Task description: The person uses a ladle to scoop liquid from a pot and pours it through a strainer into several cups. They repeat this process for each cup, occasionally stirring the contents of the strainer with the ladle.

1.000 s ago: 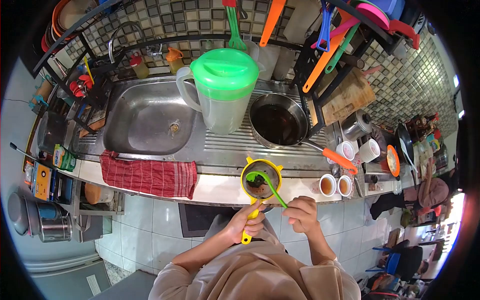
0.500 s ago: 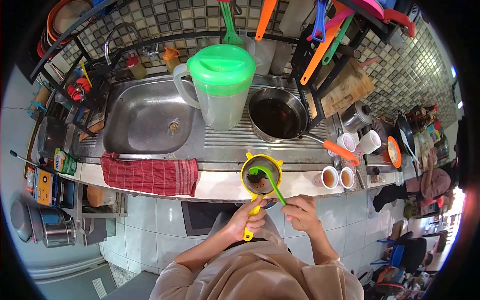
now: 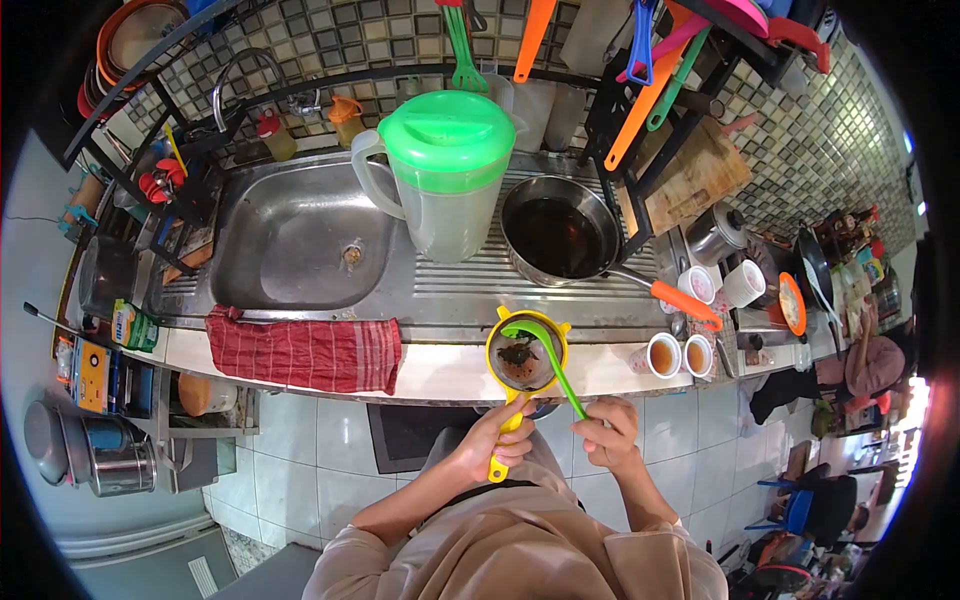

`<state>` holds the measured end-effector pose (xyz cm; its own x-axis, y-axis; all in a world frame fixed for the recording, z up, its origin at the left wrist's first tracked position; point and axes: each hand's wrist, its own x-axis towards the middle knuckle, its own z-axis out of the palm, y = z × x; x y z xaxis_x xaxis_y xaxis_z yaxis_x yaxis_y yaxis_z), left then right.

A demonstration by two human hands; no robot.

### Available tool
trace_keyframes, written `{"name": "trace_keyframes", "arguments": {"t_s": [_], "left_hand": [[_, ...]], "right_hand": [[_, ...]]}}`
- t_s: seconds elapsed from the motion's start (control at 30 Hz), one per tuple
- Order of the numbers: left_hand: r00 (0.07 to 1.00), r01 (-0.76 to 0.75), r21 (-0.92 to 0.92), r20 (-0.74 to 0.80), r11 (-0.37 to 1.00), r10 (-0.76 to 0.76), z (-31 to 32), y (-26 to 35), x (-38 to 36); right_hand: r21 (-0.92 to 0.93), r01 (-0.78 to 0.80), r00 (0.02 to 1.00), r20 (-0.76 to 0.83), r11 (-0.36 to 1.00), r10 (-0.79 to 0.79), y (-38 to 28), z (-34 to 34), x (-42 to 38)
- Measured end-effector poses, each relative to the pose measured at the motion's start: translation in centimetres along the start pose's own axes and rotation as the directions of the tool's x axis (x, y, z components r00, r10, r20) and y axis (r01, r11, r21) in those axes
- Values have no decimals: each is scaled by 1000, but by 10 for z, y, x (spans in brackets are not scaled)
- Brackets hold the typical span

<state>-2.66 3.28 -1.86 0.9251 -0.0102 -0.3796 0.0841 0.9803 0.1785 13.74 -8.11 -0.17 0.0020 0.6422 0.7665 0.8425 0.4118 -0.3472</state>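
Note:
In the head view, my left hand [image 3: 500, 440] is closed round the handle of a yellow strainer [image 3: 490, 354], held level at the counter's front edge. Dark wet bits, perhaps tea leaves [image 3: 516, 356], lie in its mesh. My right hand [image 3: 608, 432] grips the handle of a bright green ladle [image 3: 560, 370], whose curved head rests inside the strainer over the dark bits. Whatever lies below the strainer is hidden. Behind it stands a saucepan [image 3: 513, 255] of dark liquid with an orange handle. Two paper cups [image 3: 663, 354] of brown liquid are to the right.
A large jug [image 3: 445, 190] with a green lid stands on the drainer beside the sink [image 3: 290, 240]. The red cloth [image 3: 305, 350] lies along the front edge. More cups [image 3: 743, 284] and a lidded pot [image 3: 716, 236] sit at right. Utensils hang overhead.
The green ladle's head has shifted slightly within the strainer, and my right hand has moved a little right and down. My left hand keeps its hold. The whole view has shifted slightly.

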Motion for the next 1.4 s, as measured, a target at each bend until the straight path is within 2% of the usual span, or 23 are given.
{"name": "trace_keyframes", "arguments": {"t_s": [0.17, 0.23, 0.3, 0.37, 0.47, 0.6, 0.7, 0.77, 0.8, 0.87, 0.9, 0.97, 1.07, 1.17, 1.3, 1.4], "left_hand": [[1000, 7, -7, 11, 1000, -7, 0, 1, -1], [1000, 16, -24, 11, 1000, -16, -1, 1, 0], [1000, 22, -9, 0, 1000, -22, -1, 1, 1], [999, 32, 3, -13, 999, -32, -1, 1, 1], [999, 34, 0, 18, 999, -34, -1, 3, 3], [999, 30, -16, 26, 999, -30, -2, 2, 2], [999, 30, -13, 34, 999, -30, -1, 2, 2], [999, 26, -21, 38, 999, -25, -1, 1, 1], [999, 24, -22, 37, 999, -23, -2, 1, 1], [999, 25, -20, 41, 999, -24, -2, 1, 2], [999, 17, -11, 34, 1000, -17, -2, 0, 2], [1000, 3, -2, 27, 1000, -3, -2, 1, 3], [1000, 23, 2, -2, 1000, -23, -1, 0, 1], [1000, 11, -1, 12, 1000, -11, -1, 1, 2], [999, 21, -3, 27, 1000, -21, -3, 0, 1], [1000, 21, -12, 21, 1000, -21, -1, 0, 1]], "right_hand": [[-47, 57, 997, -53, 997, -59, -5, 9, -37], [4, -51, 997, 64, 999, 51, -5, 13, -52], [-5, -26, 999, 47, 1000, 26, -7, 15, -61], [-84, -30, 998, -55, 996, 26, -10, 17, -65], [-123, -75, 997, -32, 990, 71, -8, 24, -77], [-81, -82, 994, -75, 993, 76, -15, 25, -78], [-20, -166, 986, -2, 986, 166, -14, 26, -83], [-43, -140, 985, -112, 989, 135, -16, 27, -85], [-42, -141, 984, -111, 989, 136, -16, 27, -84], [-52, -214, 977, -15, 976, 213, -12, 25, -80], [-54, -214, 977, -17, 975, 214, -14, 25, -82], [-100, -210, 972, -130, 973, 196, -14, 24, -86], [-65, -156, 987, -60, 986, 152, -17, 19, -72], [-93, -188, 977, -121, 978, 177, -16, 22, -79], [-123, -154, 983, -120, 980, 139, -18, 17, -73], [-76, -212, 975, -87, 974, 205, -16, 17, -72]]}}
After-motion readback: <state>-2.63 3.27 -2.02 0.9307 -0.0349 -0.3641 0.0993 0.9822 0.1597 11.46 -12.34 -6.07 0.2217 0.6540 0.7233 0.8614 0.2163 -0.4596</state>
